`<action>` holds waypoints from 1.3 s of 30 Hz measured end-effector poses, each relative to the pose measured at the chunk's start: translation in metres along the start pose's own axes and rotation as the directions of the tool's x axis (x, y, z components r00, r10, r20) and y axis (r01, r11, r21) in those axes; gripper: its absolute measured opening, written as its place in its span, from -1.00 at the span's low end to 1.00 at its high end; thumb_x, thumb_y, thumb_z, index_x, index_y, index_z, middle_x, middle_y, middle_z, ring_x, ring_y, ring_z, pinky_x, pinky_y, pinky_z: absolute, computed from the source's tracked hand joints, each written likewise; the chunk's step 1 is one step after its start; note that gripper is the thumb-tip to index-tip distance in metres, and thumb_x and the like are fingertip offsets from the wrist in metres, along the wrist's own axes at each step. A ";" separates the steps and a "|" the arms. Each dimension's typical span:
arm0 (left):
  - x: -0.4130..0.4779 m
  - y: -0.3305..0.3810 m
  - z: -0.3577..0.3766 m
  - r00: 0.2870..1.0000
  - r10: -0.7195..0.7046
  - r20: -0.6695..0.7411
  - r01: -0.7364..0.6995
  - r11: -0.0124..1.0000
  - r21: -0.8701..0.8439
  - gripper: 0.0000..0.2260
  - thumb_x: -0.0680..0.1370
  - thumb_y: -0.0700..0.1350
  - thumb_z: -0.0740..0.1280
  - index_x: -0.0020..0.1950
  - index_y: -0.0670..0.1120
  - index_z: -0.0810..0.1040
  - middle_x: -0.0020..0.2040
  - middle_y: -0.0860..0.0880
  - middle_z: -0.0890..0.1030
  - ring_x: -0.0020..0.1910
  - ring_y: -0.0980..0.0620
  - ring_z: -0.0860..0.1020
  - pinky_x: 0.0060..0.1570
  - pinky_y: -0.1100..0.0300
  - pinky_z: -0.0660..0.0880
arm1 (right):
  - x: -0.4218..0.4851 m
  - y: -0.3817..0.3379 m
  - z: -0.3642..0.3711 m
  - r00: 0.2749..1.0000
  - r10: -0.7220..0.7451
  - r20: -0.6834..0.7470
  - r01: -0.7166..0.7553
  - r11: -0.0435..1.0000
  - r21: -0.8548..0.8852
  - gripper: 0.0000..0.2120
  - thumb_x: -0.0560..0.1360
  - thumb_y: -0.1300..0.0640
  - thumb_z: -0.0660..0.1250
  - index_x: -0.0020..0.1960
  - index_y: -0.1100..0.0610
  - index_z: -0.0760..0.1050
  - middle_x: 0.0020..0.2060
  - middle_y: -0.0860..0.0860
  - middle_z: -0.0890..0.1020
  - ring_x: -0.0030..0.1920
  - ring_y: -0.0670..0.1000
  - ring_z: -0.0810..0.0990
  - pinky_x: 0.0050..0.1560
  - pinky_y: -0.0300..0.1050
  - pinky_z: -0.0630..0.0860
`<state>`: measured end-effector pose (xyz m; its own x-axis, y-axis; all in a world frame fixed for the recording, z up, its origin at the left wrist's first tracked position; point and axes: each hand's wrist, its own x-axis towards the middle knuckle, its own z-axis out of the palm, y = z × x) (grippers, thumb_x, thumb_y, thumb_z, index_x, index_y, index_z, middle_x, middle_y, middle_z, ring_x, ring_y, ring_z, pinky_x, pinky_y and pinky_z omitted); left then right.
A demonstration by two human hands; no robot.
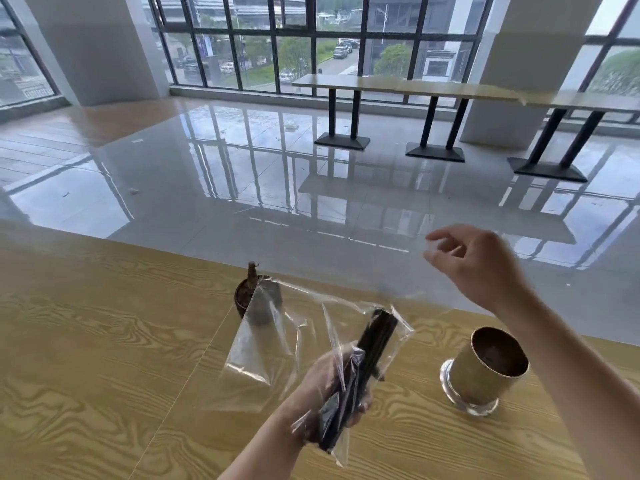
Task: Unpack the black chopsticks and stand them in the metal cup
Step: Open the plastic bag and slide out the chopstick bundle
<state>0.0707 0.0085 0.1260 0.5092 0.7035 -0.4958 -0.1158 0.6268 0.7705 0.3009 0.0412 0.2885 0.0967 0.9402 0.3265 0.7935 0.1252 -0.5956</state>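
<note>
Bundle of slim black chopsticks [375,344]: inside a crinkly clear plastic sleeve [337,327], slanted over the yellow wood-grain table [104,358]. Left hand [332,386] is clenched round the lower half through the film, probably steadying it for opening. Right hand [485,268] is raised and well apart, fingers curled but blurred; cannot tell whether it pinches anything. Shiny cylindrical metal cup [485,372] stands mouth-up nearby, ready to receive them.

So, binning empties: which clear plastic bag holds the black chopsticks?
The clear bag gripped by the left hand, black chopsticks inside; the other bag, left of it, looks empty.
</note>
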 end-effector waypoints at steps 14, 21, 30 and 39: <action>-0.025 -0.004 0.004 0.915 0.276 0.296 -0.328 0.934 0.144 -0.64 0.67 0.07 0.22 0.39 -0.07 0.51 0.01 -0.25 0.62 -0.37 0.02 0.61 -0.45 0.25 0.56 | 0.060 -0.021 -0.002 0.995 0.005 0.102 -0.024 0.982 0.187 -0.79 0.48 0.22 0.50 -0.25 -0.04 0.62 -0.44 -0.08 0.70 -0.35 -0.08 0.67 -0.06 0.05 0.64; -0.031 0.000 -0.004 0.955 0.213 0.207 -0.248 0.955 0.162 -0.58 0.52 0.10 0.42 0.30 -0.06 0.54 -0.11 -0.21 0.68 -0.46 -0.04 0.62 -0.56 0.21 0.52 | 0.062 -0.029 -0.002 0.974 -0.202 -0.101 0.190 0.974 -0.119 -0.70 0.50 0.00 0.48 0.20 0.03 0.62 -0.02 -0.03 0.71 -0.06 0.02 0.66 0.06 0.03 0.59; -0.028 -0.005 -0.008 0.893 0.324 0.312 -0.349 0.937 0.026 -0.58 0.66 0.08 0.21 0.46 -0.09 0.44 -0.01 -0.29 0.62 -0.34 -0.01 0.63 -0.34 0.18 0.61 | 0.027 -0.031 -0.010 0.958 -0.191 0.216 0.213 0.974 -0.082 -0.43 0.53 -0.13 0.38 0.46 0.08 0.42 0.21 -0.02 0.64 0.14 -0.02 0.62 0.17 0.00 0.55; -0.022 -0.012 -0.017 0.926 0.315 0.208 -0.328 0.944 0.029 -0.52 0.55 0.14 0.40 0.40 -0.05 0.52 -0.12 -0.13 0.68 -0.38 0.02 0.58 -0.38 0.19 0.52 | 0.033 -0.029 -0.017 0.915 -0.203 0.348 0.068 0.930 0.361 -0.82 0.43 0.30 0.52 -0.13 0.03 0.68 -0.19 -0.09 0.74 -0.16 -0.16 0.68 -0.08 -0.28 0.57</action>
<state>0.0458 -0.0088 0.1211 0.6125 0.7793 -0.1329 -0.2515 0.3515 0.9018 0.2911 0.0634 0.3295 -0.2815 0.9455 0.1638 0.5274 0.2951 -0.7967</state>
